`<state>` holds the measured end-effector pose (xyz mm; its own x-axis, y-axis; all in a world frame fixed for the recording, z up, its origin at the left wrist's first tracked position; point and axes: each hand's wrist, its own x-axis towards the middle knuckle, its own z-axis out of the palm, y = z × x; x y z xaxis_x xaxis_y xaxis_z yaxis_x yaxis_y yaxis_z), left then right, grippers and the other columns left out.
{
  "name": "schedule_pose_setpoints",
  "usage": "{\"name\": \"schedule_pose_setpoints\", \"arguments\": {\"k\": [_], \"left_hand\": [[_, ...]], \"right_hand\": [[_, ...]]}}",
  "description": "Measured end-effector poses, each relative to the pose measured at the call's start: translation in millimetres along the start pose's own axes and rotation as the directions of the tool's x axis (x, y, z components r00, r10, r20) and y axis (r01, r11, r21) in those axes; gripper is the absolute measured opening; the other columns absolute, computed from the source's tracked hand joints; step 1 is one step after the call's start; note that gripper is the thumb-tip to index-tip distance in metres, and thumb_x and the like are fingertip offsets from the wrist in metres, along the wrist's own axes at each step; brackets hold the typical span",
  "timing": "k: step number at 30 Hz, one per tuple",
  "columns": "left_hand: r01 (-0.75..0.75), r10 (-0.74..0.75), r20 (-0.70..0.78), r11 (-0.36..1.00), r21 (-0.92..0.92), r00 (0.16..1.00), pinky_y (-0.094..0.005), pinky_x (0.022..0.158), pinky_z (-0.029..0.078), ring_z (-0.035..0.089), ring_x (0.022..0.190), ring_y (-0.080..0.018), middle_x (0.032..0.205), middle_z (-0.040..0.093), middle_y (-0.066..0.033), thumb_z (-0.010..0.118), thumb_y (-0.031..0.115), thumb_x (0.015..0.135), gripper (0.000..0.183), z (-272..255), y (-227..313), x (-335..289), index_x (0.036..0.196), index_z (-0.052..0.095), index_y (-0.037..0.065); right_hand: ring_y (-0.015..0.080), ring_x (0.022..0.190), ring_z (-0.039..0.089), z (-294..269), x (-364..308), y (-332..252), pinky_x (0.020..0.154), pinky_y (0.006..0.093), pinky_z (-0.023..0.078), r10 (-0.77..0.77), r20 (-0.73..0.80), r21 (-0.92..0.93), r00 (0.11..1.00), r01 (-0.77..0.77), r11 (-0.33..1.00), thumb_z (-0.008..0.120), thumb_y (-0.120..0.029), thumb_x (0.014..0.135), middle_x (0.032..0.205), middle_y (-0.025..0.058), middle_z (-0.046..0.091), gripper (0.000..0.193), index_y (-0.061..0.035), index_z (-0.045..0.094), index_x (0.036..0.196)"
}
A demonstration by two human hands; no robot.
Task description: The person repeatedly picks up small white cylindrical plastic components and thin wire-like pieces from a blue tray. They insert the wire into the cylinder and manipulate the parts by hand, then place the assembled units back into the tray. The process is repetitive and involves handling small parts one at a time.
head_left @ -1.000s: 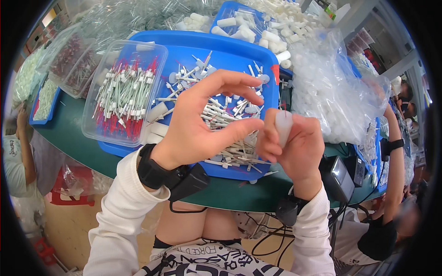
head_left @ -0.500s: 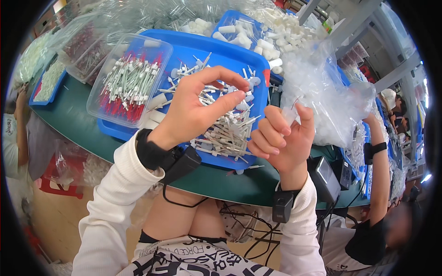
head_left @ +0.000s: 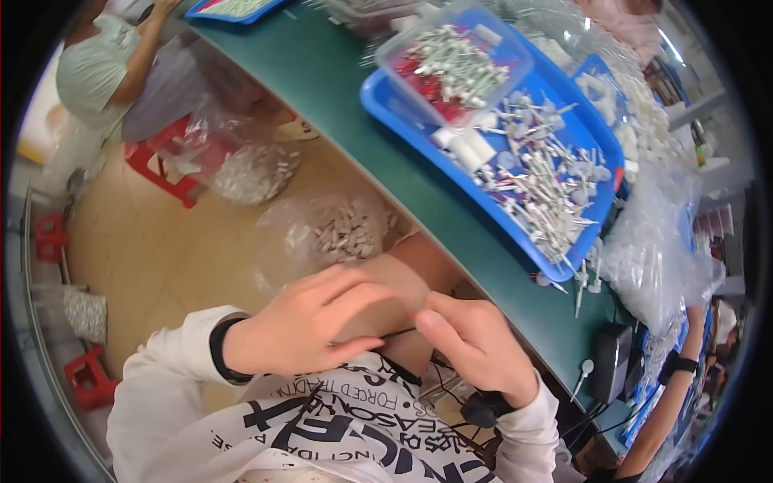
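Hovering near white, black-printed clothing [head_left: 346, 439], the bare left hand [head_left: 310, 320] has parted fingers; the bare right hand [head_left: 481, 344] curls, grasping what I cannot tell.

We hold both white-sleeved forearms [head_left: 527, 431] low before the torso, elbows out toward the lower corners. Our left grip [head_left: 294, 326] points rightward above the lap, its back uppermost, the slightly blurred fingers [head_left: 358, 296] stretched and gently bent, the thumb [head_left: 357, 348] set apart below them. Our right grip [head_left: 487, 346] leans up and leftward to face it, thumb and index finger close together, the other fingers mostly hidden; whether it pinches anything, we cannot tell. The two are near each other, not touching.
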<state>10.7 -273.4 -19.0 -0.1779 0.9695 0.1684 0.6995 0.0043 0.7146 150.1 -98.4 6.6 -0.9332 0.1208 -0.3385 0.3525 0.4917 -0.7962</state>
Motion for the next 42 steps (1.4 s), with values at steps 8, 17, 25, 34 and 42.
{"name": "schedule_pose_setpoints", "arguments": {"k": [8,17,25,34,42], "left_hand": [[0.238,-0.411,0.408,0.880,0.411,0.816,-0.0389,0.069,0.046,0.057,0.078,-0.0319,0.088,0.056,-0.0157,0.062,0.034,0.076,0.040,35.6,-41.0,-88.6,0.096,0.052,0.002],[0.252,-0.296,0.414,0.955,0.159,0.861,-0.0386,0.071,0.046,0.056,0.080,-0.0344,0.092,0.057,-0.0153,0.063,0.028,0.077,0.035,15.1,-51.1,-76.7,0.103,0.054,0.005],[-0.201,0.200,0.031,0.978,0.053,0.979,-0.0371,0.073,0.045,0.057,0.082,-0.0291,0.088,0.060,-0.0099,0.066,0.011,0.071,0.027,-3.8,-12.8,54.0,0.096,0.060,0.004],[-0.299,0.396,-0.268,0.893,0.337,0.878,-0.0280,0.065,0.038,0.050,0.071,-0.0181,0.088,0.061,-0.0065,0.062,0.010,0.074,0.021,-24.1,47.3,201.0,0.094,0.061,0.004],[-0.214,0.096,-0.263,0.857,-0.469,0.960,-0.0249,0.065,0.041,0.050,0.074,-0.0125,0.099,0.054,-0.0094,0.064,0.020,0.076,0.047,5.1,23.2,281.8,0.116,0.050,0.001]], "right_hand": [[0.0386,0.087,0.056,112.8,170.5,54.8,0.074,0.0438,0.043,-0.037,-0.008,-0.258,0.999,0.034,0.966,0.053,-0.028,0.082,0.087,0.0231,0.060,0.029,0.0005,0.053,0.091],[0.0402,0.100,0.052,100.9,144.9,98.5,0.088,0.0418,0.041,-0.243,-0.070,-0.208,0.968,0.224,0.952,0.050,-0.009,0.077,0.107,0.0263,0.054,0.038,0.0075,0.048,0.110],[0.0063,0.063,0.054,-81.9,-11.3,22.0,0.057,0.0228,0.043,-0.020,-0.222,0.223,0.975,0.071,0.972,0.058,-0.016,0.083,0.070,0.0018,0.060,0.015,-0.0017,0.060,0.087],[0.0281,0.074,0.058,-156.1,43.9,95.6,0.063,0.0390,0.047,-0.261,-0.726,-0.546,0.636,-0.304,0.780,0.059,-0.013,0.072,0.079,0.0108,0.057,0.011,-0.0034,0.060,0.078],[0.0307,0.073,0.056,-148.3,30.5,95.7,0.067,0.0392,0.046,-0.330,-0.839,-0.503,0.432,-0.387,0.773,0.057,-0.012,0.074,0.075,0.0113,0.053,0.010,-0.0029,0.054,0.078]]}}
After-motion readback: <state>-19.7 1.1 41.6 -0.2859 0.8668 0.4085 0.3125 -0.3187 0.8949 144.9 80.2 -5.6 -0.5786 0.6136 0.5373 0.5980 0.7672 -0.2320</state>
